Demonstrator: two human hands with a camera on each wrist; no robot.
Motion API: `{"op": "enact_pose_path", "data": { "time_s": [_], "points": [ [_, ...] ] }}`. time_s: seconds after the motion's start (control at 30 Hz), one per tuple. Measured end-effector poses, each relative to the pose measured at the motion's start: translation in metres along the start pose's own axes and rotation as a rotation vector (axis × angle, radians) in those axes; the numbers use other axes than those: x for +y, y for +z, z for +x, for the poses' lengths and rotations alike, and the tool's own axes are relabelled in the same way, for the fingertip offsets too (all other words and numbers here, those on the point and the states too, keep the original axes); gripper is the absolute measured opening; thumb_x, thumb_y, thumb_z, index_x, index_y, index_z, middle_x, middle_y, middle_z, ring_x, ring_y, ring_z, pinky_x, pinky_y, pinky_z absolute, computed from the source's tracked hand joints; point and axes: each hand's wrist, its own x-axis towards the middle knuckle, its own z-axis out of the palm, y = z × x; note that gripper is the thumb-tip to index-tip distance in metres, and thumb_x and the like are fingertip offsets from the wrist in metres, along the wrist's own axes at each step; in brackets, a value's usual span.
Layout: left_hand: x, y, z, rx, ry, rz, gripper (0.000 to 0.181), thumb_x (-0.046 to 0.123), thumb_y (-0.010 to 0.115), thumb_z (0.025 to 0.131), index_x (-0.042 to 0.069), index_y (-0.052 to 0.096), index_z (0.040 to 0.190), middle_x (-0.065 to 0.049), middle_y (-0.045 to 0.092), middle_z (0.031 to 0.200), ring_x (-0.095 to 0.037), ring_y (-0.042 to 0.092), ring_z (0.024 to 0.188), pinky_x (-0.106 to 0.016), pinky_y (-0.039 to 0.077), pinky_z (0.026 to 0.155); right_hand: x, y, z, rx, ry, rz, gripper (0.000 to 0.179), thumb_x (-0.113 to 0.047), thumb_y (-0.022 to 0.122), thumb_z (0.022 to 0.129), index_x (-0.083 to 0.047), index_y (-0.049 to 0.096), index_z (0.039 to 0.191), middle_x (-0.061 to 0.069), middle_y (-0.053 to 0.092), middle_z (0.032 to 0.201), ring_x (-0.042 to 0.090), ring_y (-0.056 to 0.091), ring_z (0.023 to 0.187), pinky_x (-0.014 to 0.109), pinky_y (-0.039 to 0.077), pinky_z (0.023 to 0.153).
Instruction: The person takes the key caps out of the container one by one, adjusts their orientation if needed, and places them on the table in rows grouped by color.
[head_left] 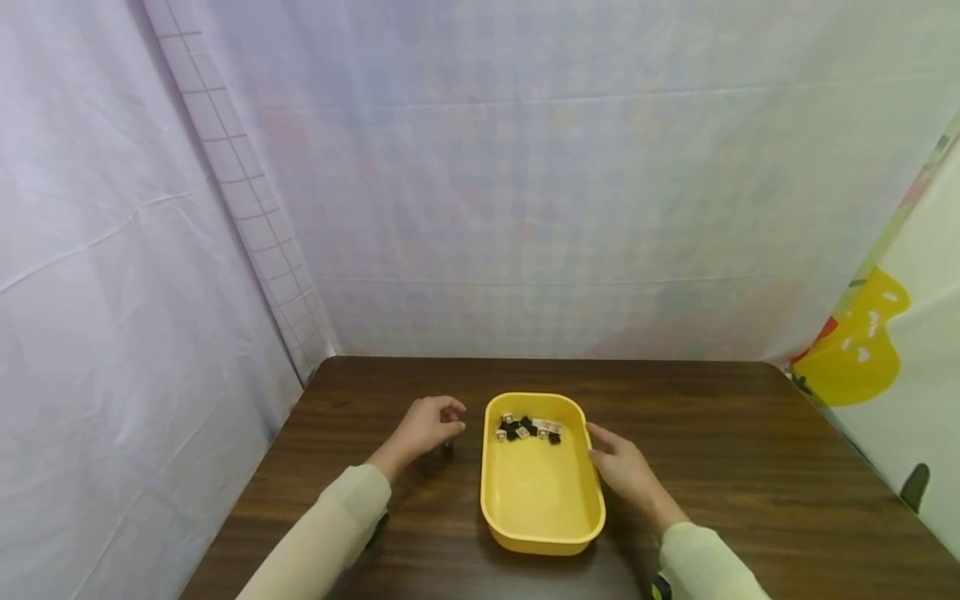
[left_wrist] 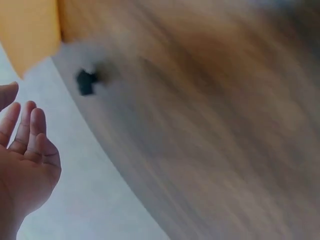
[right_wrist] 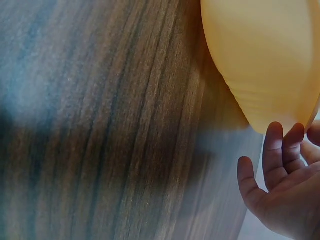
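A yellow plastic tray [head_left: 543, 500] stands on the table, with several small black and white square tiles [head_left: 528, 429] gathered at its far end. My right hand [head_left: 630, 471] is at the tray's right side. Its fingertips touch the outer wall, as the right wrist view shows near the yellow wall [right_wrist: 260, 60]. To the left of the tray, my left hand [head_left: 423, 425] hovers over the table with loosely bent fingers and nothing visible in them. Close beneath it lies a small black piece [head_left: 447, 448], seen blurred as a dark piece [left_wrist: 86, 82] in the left wrist view.
The dark wood-grain table [head_left: 720, 433] carries the tray near its middle. Pale curtains [head_left: 525, 208] hang behind it and along the left side. At the right, a white cloth with a yellow print [head_left: 855, 358] borders the table edge.
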Motion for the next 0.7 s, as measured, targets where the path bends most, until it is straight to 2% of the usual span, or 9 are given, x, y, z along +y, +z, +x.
{"op": "enact_pose_path", "data": {
  "time_s": [0.2,0.4,0.5,0.7],
  "points": [
    [0.03,0.012,0.013,-0.006,0.01,0.005,0.027,0.013,0.07,0.092,0.005,0.069,0.118,0.0,0.064,0.092,-0.015,0.06,0.084,-0.034,0.051,0.073,0.0,0.001,-0.001,-0.004,0.012,0.013,0.053,-0.013,0.048,0.101,0.003,0.036,0.15,0.029,0.041,0.147,0.043,0.045,0.131,0.056,0.04,0.103],
    [0.057,0.025,0.024,-0.059,0.043,0.002,0.031,0.013,0.07,0.093,0.004,0.067,0.122,-0.011,0.066,0.108,-0.023,0.061,0.096,-0.038,0.052,0.081,0.001,0.001,-0.002,-0.006,0.016,0.021,0.053,-0.012,0.047,0.101,0.004,0.036,0.15,0.028,0.041,0.148,0.043,0.045,0.131,0.057,0.039,0.104],
    [0.065,0.033,0.029,-0.088,0.061,0.009,0.031,0.014,0.07,0.094,0.004,0.067,0.123,-0.013,0.065,0.112,-0.026,0.061,0.101,-0.039,0.051,0.084,0.0,0.001,-0.002,-0.003,0.007,0.024,0.052,-0.011,0.046,0.101,0.005,0.036,0.15,0.029,0.04,0.148,0.044,0.045,0.131,0.057,0.039,0.103],
    [0.073,0.051,0.038,-0.14,0.083,0.073,0.033,0.02,0.069,0.095,0.006,0.067,0.125,-0.01,0.065,0.113,-0.02,0.06,0.102,-0.034,0.051,0.086,-0.001,0.002,-0.002,0.011,-0.005,0.025,0.052,-0.009,0.047,0.1,0.006,0.037,0.149,0.029,0.042,0.146,0.04,0.05,0.127,0.054,0.041,0.102]
  ]
}}
